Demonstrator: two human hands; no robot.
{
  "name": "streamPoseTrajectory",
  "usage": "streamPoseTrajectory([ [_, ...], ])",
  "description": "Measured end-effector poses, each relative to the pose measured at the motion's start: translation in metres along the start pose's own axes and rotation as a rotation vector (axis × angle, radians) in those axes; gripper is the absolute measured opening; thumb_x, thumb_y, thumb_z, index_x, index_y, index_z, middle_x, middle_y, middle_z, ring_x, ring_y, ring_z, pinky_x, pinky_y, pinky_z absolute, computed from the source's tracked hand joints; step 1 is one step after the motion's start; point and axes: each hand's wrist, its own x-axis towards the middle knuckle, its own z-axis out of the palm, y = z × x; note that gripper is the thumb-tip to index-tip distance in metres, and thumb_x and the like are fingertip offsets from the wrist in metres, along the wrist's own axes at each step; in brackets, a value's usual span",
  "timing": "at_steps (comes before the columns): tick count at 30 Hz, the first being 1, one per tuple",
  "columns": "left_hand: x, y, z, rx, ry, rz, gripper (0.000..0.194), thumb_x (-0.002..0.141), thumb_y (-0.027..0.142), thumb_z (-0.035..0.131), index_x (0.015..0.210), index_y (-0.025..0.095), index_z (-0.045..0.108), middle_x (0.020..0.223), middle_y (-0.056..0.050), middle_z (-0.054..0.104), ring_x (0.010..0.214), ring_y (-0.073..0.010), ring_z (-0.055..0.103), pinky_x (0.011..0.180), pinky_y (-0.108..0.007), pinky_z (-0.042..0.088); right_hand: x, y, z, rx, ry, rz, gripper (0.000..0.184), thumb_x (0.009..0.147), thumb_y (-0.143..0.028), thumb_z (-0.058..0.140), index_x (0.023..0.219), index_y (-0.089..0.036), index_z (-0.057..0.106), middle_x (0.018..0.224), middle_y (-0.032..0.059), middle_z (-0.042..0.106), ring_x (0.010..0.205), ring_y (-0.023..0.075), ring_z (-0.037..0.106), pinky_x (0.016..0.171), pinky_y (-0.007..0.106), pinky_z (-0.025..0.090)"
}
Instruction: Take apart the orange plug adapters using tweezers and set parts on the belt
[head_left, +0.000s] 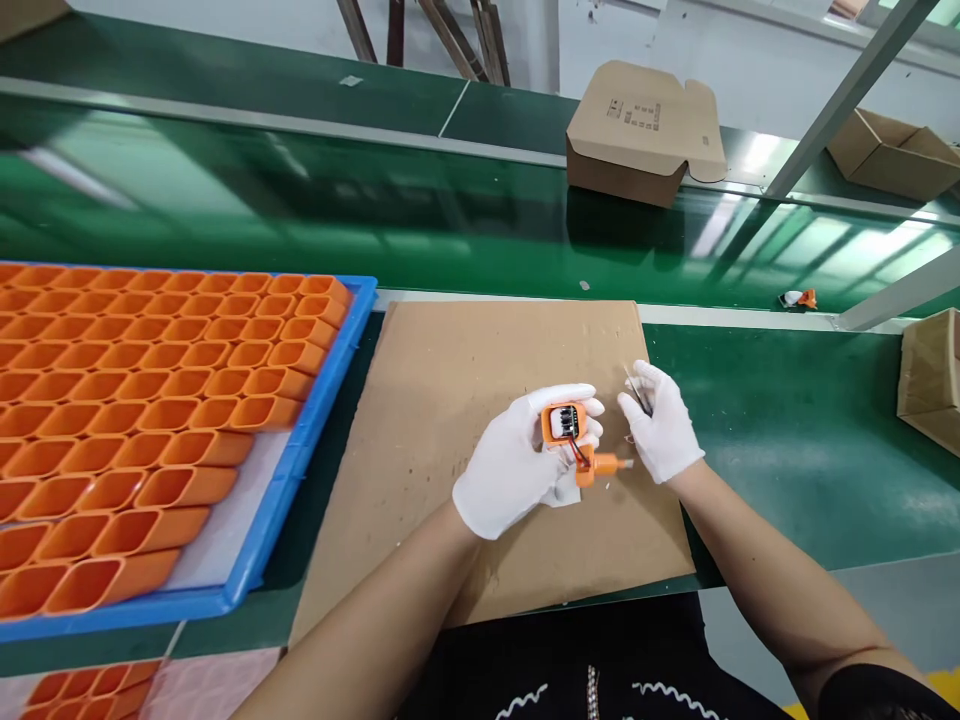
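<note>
Both my hands wear white gloves and work over a brown cardboard sheet. My left hand is closed around a small orange housing, its open end up with a battery or board showing inside. Red and black wires run from it down to a smaller orange part that hangs between my hands. My right hand is closed on thin metal tweezers just right of the housing, and its lower fingers touch the smaller part's tip.
A blue tray at the left holds several rows of empty orange housings. Beyond the sheet runs a green conveyor belt. Cardboard boxes stand at the back and at the right edge. A small orange-and-white piece lies on the belt's rail.
</note>
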Motion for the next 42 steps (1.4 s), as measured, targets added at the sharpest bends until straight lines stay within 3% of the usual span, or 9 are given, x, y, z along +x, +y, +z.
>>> streamPoseTrajectory([
  [3, 0.000, 0.001, -0.001, -0.061, -0.037, -0.111, 0.048, 0.074, 0.024, 0.074, 0.121, 0.023, 0.061, 0.114, -0.013, 0.069, 0.066, -0.0174, 0.066, 0.041, -0.027, 0.051, 0.004, 0.003, -0.002, -0.027, -0.044, -0.061, 0.033, 0.093, -0.039, 0.056, 0.118, -0.018, 0.063, 0.099, 0.0079, 0.070, 0.083, 0.0156, 0.066, 0.064, 0.028, 0.055],
  [8, -0.001, -0.004, -0.005, 0.142, -0.043, -0.056, 0.039, 0.080, 0.029, 0.069, 0.119, 0.025, 0.061, 0.101, -0.006, 0.069, 0.045, -0.0117, 0.060, 0.038, -0.030, 0.054, -0.006, -0.035, -0.021, -0.308, -0.019, -0.466, 0.023, 0.095, -0.034, 0.057, 0.096, -0.026, 0.078, 0.091, 0.0054, 0.071, 0.083, 0.0190, 0.064, 0.074, 0.036, 0.053],
  [12, 0.001, -0.003, -0.007, 0.389, -0.037, 0.116, 0.032, 0.076, 0.022, 0.067, 0.108, 0.022, 0.068, 0.101, -0.008, 0.071, 0.065, -0.0186, 0.069, 0.045, -0.029, 0.058, -0.008, -0.047, -0.023, -0.485, 0.044, -0.417, 0.037, 0.089, -0.047, 0.070, 0.059, -0.025, 0.072, 0.058, -0.0014, 0.064, 0.055, 0.0125, 0.048, 0.072, 0.037, 0.045],
  [15, 0.003, -0.001, -0.007, 0.568, -0.025, 0.178, 0.031, 0.073, 0.021, 0.067, 0.104, 0.021, 0.070, 0.098, -0.008, 0.072, 0.080, -0.0229, 0.071, 0.057, -0.034, 0.063, -0.008, -0.040, -0.026, -0.653, 0.031, -0.623, 0.022, 0.094, -0.029, 0.064, 0.080, -0.034, 0.080, 0.065, -0.0054, 0.071, 0.057, 0.0115, 0.048, 0.082, 0.039, 0.040],
  [18, 0.003, -0.001, -0.007, 0.577, -0.021, 0.146, 0.031, 0.075, 0.024, 0.066, 0.106, 0.021, 0.068, 0.094, -0.006, 0.070, 0.067, -0.0190, 0.068, 0.051, -0.032, 0.061, -0.008, -0.032, -0.030, -0.747, 0.041, -0.829, 0.039, 0.089, -0.012, 0.061, 0.104, -0.045, 0.077, 0.076, -0.0099, 0.075, 0.060, 0.0115, 0.049, 0.083, 0.039, 0.038],
  [22, 0.002, -0.002, -0.007, 0.587, -0.020, 0.168, 0.028, 0.076, 0.026, 0.066, 0.104, 0.022, 0.067, 0.091, -0.005, 0.069, 0.063, -0.0174, 0.066, 0.049, -0.030, 0.059, -0.009, -0.029, -0.032, -0.776, 0.113, -0.974, 0.045, 0.084, -0.005, 0.062, 0.104, -0.043, 0.076, 0.075, -0.0121, 0.075, 0.059, 0.0114, 0.049, 0.081, 0.039, 0.038],
  [32, 0.003, -0.007, -0.006, 0.671, -0.025, 0.262, 0.028, 0.075, 0.023, 0.066, 0.103, 0.022, 0.070, 0.092, -0.006, 0.069, 0.073, -0.0222, 0.069, 0.062, -0.038, 0.062, -0.016, -0.031, -0.029, -0.771, 0.004, -0.846, 0.038, 0.092, -0.011, 0.060, 0.103, -0.044, 0.076, 0.078, -0.0091, 0.074, 0.066, 0.0125, 0.053, 0.094, 0.043, 0.035],
  [39, 0.003, -0.020, -0.009, 0.561, -0.004, 0.281, 0.048, 0.077, 0.007, 0.056, 0.118, 0.028, 0.066, 0.108, -0.001, 0.061, 0.040, -0.0046, 0.054, 0.044, -0.028, 0.056, -0.016, -0.044, -0.032, -0.787, 0.062, -1.020, 0.049, 0.076, 0.001, 0.058, 0.102, -0.038, 0.073, 0.077, -0.0103, 0.071, 0.061, 0.0120, 0.049, 0.081, 0.040, 0.035],
  [42, 0.003, -0.025, -0.012, 0.537, 0.002, 0.320, 0.055, 0.075, 0.003, 0.053, 0.121, 0.030, 0.065, 0.111, -0.001, 0.060, 0.042, -0.0035, 0.056, 0.040, -0.023, 0.053, -0.017, -0.045, -0.030, -0.767, 0.093, -1.049, 0.048, 0.071, 0.002, 0.057, 0.100, -0.033, 0.071, 0.074, -0.0104, 0.070, 0.059, 0.0123, 0.047, 0.070, 0.039, 0.031],
])
